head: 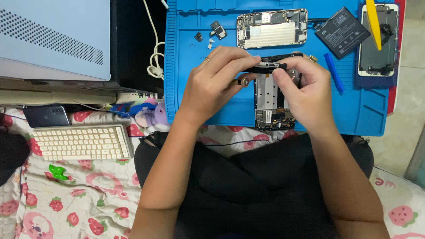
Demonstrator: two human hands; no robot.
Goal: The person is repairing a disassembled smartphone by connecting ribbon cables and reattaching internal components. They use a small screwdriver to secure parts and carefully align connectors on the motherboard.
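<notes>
Both my hands meet over an opened phone body (pixel 268 101) lying on the blue work mat (pixel 363 110). My left hand (pixel 212 84) pinches a small black part (pixel 265 67) at the phone's top edge and also holds a thin tool with a brass end (pixel 244 81). My right hand (pixel 301 90) grips the phone's upper right side, fingertips on the same black part. The phone's circuit board shows at its lower end.
Farther back on the mat lie a second opened phone (pixel 272 28), a black battery (pixel 341 32), a third phone frame (pixel 379 40) with a yellow pry tool (pixel 373 22), a blue spudger (pixel 334 72) and small loose parts (pixel 217 30). A keyboard (pixel 79 142) lies at left.
</notes>
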